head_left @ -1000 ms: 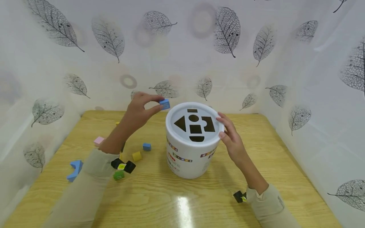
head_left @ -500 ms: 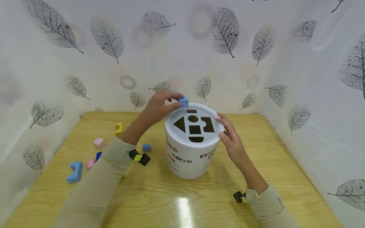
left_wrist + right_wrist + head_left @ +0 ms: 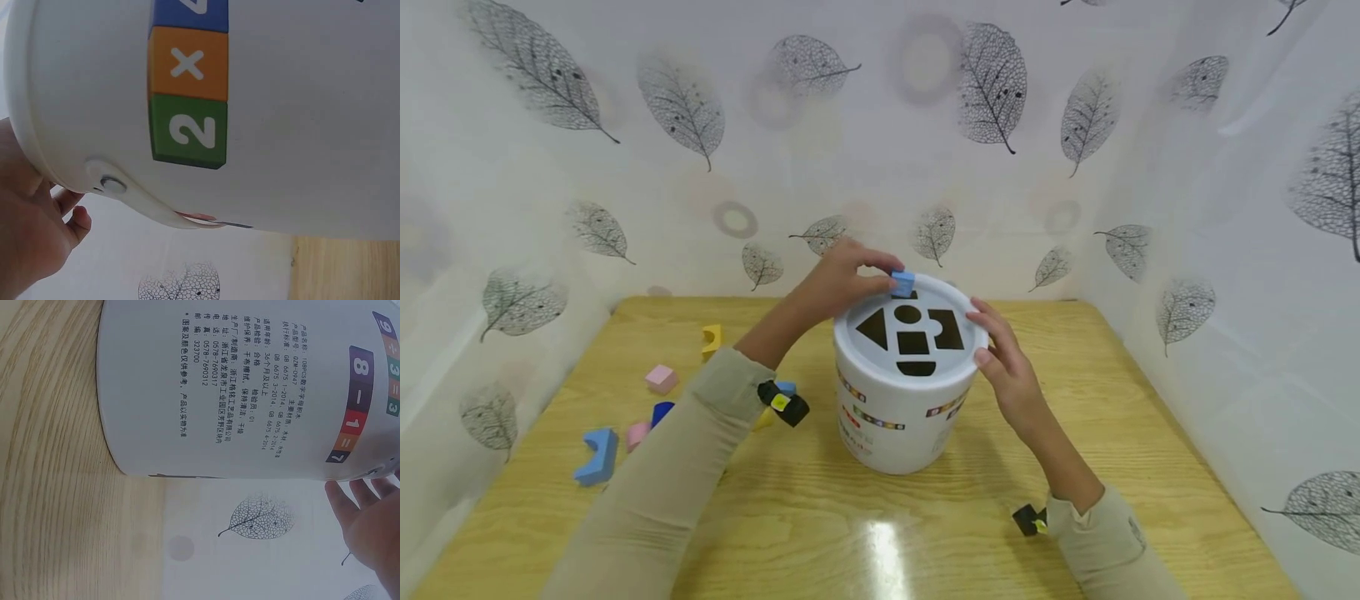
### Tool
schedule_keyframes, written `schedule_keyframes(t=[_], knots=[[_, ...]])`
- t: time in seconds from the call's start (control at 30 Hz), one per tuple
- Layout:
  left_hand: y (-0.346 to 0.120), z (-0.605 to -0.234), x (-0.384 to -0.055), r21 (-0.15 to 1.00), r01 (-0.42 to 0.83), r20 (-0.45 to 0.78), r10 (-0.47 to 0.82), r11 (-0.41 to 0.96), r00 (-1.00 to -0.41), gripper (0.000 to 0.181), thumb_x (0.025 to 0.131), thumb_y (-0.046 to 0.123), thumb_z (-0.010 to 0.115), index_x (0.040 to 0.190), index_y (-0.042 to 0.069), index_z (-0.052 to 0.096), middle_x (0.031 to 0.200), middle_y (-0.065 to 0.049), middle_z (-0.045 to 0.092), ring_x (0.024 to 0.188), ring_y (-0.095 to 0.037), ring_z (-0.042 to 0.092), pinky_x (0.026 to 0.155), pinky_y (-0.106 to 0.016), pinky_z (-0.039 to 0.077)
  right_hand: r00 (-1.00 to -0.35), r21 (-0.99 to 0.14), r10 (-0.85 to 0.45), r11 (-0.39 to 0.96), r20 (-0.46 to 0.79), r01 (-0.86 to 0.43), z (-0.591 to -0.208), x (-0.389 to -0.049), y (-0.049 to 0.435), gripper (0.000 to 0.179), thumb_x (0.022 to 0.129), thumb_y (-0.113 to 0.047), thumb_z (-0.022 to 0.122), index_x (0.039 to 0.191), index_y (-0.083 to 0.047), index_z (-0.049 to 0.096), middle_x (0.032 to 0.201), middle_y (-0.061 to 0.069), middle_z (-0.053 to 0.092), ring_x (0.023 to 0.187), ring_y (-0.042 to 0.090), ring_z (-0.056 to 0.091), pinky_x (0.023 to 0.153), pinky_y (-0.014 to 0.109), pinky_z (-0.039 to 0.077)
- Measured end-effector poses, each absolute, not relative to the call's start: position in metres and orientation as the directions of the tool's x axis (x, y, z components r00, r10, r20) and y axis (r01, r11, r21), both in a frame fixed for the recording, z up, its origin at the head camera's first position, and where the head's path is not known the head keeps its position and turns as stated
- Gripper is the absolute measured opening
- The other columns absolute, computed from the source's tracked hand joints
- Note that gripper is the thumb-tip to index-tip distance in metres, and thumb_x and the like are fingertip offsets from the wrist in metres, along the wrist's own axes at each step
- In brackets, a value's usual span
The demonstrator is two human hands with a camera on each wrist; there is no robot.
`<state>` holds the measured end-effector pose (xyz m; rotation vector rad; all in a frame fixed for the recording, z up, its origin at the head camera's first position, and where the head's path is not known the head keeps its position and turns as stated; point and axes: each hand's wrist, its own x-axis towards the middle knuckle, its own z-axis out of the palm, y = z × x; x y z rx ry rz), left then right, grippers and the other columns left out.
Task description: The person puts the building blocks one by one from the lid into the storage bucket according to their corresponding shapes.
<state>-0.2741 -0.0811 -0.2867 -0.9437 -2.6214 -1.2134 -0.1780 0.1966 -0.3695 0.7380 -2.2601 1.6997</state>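
A white bucket (image 3: 887, 425) stands upright on the table, its lid (image 3: 951, 362) cut with several shaped holes. My left hand (image 3: 842, 287) pinches a small light blue block (image 3: 902, 283) between thumb and index finger, over the rectangular slot at the lid's back edge. Whether the block has entered the slot cannot be told. On the other side, my right hand (image 3: 1011, 375) rests on the rim, thumb and fingers spread and touching it. The left wrist view shows the left hand (image 3: 31, 219) beside the bucket's top; the right wrist view shows right fingers (image 3: 344, 503) against its side.
Left on the wooden table (image 3: 820, 533) lie a blue arch block (image 3: 597, 457), pink blocks (image 3: 662, 378), a dark blue block (image 3: 662, 412) and a yellow arch block (image 3: 712, 340). The left forearm partly hides a small blue block (image 3: 786, 388) and a yellow one. Leaf-patterned curtains surround the table.
My left hand has carried the light blue block rightward from beside the bucket to above the lid's back slot, lowering it slightly. My right hand has stayed on the rim.
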Motion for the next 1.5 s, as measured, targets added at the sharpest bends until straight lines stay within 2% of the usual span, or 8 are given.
schedule_keyframes(t=[0.27, 0.5, 0.77, 1.0, 1.2, 1.37, 1.5], knots=[[-0.074, -0.284, -0.278, 0.679, 0.562, 0.3, 0.52, 0.472, -0.799, 0.026, 0.091, 0.021, 0.076, 0.115, 0.01, 0.076, 0.112, -0.004, 0.075, 0.112, -0.02, 0.06, 0.1, -0.039, 0.046, -0.848, -0.835, -0.261, 0.193, 0.462, -0.515, -0.37, -0.178, 0.197, 0.047, 0.103, -0.012, 0.043, 0.15, -0.011, 0.044, 0.165, -0.001, 0.026, 0.152, 0.03, 0.025, 0.107, 0.018, 0.041], [-0.077, -0.285, -0.276, 0.693, 0.508, 0.259, 0.481, 0.511, -0.838, 0.027, 0.09, 0.025, 0.077, 0.114, 0.014, 0.076, 0.111, -0.001, 0.072, 0.119, -0.023, 0.039, 0.102, -0.044, 0.037, -0.847, -0.838, -0.256, 0.18, 0.465, -0.515, -0.369, -0.177, 0.197, 0.048, 0.103, -0.01, 0.043, 0.15, -0.011, 0.044, 0.165, -0.003, 0.026, 0.152, 0.027, 0.026, 0.107, 0.018, 0.041], [-0.078, -0.281, -0.271, 0.68, 0.503, 0.254, 0.472, 0.533, -0.844, 0.025, 0.088, 0.023, 0.078, 0.112, 0.014, 0.075, 0.109, 0.0, 0.072, 0.118, -0.025, 0.036, 0.099, -0.046, 0.035, -0.841, -0.829, -0.261, 0.191, 0.473, -0.525, -0.368, -0.177, 0.197, 0.047, 0.103, -0.009, 0.043, 0.15, -0.01, 0.045, 0.165, -0.001, 0.026, 0.154, 0.026, 0.022, 0.108, 0.018, 0.039], [-0.079, -0.284, -0.271, 0.666, 0.529, 0.264, 0.498, 0.525, -0.826, 0.025, 0.09, 0.021, 0.075, 0.113, 0.012, 0.074, 0.11, -0.002, 0.072, 0.117, -0.023, 0.041, 0.102, -0.044, 0.036, -0.842, -0.83, -0.256, 0.187, 0.475, -0.526, -0.368, -0.177, 0.197, 0.048, 0.102, -0.008, 0.043, 0.15, -0.009, 0.044, 0.165, -0.001, 0.027, 0.153, 0.026, 0.023, 0.108, 0.018, 0.04], [-0.086, -0.288, -0.272, 0.65, 0.563, 0.305, 0.503, 0.51, -0.809, 0.023, 0.093, 0.019, 0.071, 0.114, 0.011, 0.073, 0.111, -0.003, 0.073, 0.114, -0.02, 0.054, 0.1, -0.041, 0.04, -0.841, -0.832, -0.258, 0.18, 0.475, -0.525, -0.369, -0.177, 0.197, 0.047, 0.102, -0.008, 0.043, 0.15, -0.009, 0.044, 0.165, -0.001, 0.027, 0.152, 0.028, 0.025, 0.107, 0.018, 0.041], [-0.102, -0.293, -0.265, 0.697, 0.504, 0.286, 0.445, 0.511, -0.848, 0.021, 0.098, 0.024, 0.067, 0.115, 0.015, 0.073, 0.113, -0.001, 0.07, 0.109, -0.02, 0.056, 0.092, -0.041, 0.045, -0.842, -0.833, -0.258, 0.177, 0.474, -0.524, -0.37, -0.177, 0.197, 0.048, 0.102, -0.008, 0.043, 0.15, -0.009, 0.044, 0.165, -0.001, 0.026, 0.152, 0.028, 0.025, 0.107, 0.018, 0.042], [-0.12, -0.298, -0.255, 0.716, 0.448, 0.268, 0.381, 0.536, -0.885, 0.026, 0.1, 0.032, 0.064, 0.12, 0.017, 0.071, 0.118, -0.001, 0.066, 0.107, -0.021, 0.055, 0.084, -0.042, 0.049, -0.844, -0.837, -0.259, 0.173, 0.47, -0.519, -0.369, -0.177, 0.197, 0.048, 0.102, -0.008, 0.043, 0.15, -0.009, 0.044, 0.165, -0.001, 0.026, 0.151, 0.029, 0.027, 0.106, 0.019, 0.043]])
